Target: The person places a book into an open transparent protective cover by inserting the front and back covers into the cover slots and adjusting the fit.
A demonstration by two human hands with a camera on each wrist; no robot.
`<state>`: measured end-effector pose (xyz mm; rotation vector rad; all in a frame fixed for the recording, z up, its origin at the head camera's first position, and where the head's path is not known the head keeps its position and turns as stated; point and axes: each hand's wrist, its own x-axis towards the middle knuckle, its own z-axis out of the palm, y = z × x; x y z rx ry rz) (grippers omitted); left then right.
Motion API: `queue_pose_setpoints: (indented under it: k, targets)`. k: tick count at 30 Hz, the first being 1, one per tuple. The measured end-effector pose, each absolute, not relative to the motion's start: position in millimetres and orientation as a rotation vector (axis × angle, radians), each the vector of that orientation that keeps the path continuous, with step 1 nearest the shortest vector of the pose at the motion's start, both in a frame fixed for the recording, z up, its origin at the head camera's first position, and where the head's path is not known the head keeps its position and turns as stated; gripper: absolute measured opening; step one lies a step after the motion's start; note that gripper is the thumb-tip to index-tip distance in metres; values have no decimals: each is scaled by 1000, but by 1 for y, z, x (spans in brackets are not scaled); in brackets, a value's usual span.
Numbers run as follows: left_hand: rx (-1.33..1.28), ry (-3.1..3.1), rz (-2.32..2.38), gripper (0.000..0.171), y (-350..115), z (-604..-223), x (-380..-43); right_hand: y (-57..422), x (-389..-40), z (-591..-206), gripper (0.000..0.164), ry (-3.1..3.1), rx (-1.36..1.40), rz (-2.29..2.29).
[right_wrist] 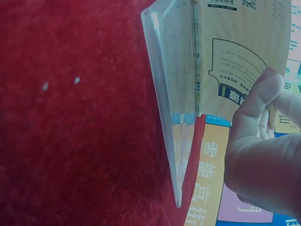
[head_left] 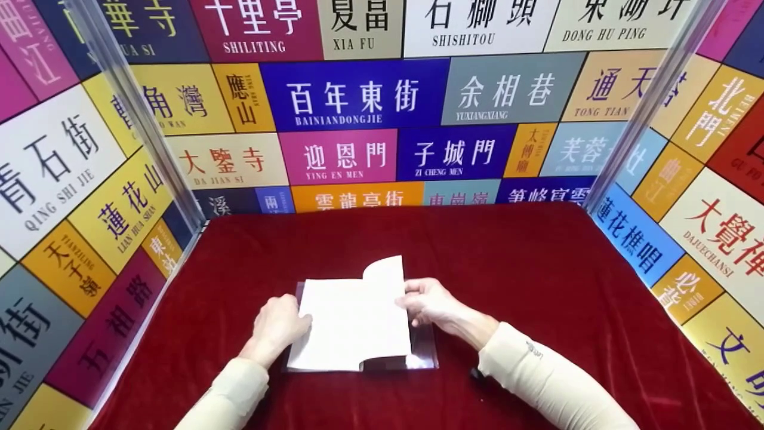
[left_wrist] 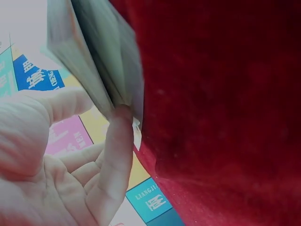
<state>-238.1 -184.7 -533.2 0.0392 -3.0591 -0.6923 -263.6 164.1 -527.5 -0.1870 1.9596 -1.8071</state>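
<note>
A book with blank white pages (head_left: 334,325) lies open on the red cloth. My left hand (head_left: 277,325) grips its left side, the thumb over the page edge. In the left wrist view one finger reaches in at the edge of the page block (left_wrist: 77,61). My right hand (head_left: 436,304) pinches the raised right part (head_left: 388,280), which curves up from the book. The right wrist view shows the thumb on a printed cream cover (right_wrist: 225,23) with a barcode and QR code. A clear plastic jacket (right_wrist: 164,80) stands out beside that cover and extends past the book's right side.
Dark red velvet cloth (head_left: 268,245) covers the table. Panels with colourful place-name signs (head_left: 358,95) rise behind and at both sides, with clear corner posts (head_left: 149,119) between them. A small dark object (head_left: 476,374) lies beside my right sleeve.
</note>
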Motion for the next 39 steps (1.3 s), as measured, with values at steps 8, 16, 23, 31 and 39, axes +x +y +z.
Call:
queue_pose_setpoints:
  k: [8, 16, 23, 31, 39]
  targets:
    - [-12, -3068, -617, 22, -180, -532, -238, 164, -264, -529, 24, 1984, -173, -1789]
    - [-45, -3052, -503, 28, -166, -528, -236, 166, -263, -530, 10, 1994, -156, -1774]
    - [-151, -2946, -447, 53, -139, -520, -233, 167, -263, -529, 5, 2001, -164, -1769]
    - [-386, -2894, -643, 86, -106, -514, -231, 166, -264, -527, 8, 1987, -175, -1778]
    - [-585, -2921, -801, 97, -83, -510, -231, 164, -264, -526, 7, 2000, -181, -1763]
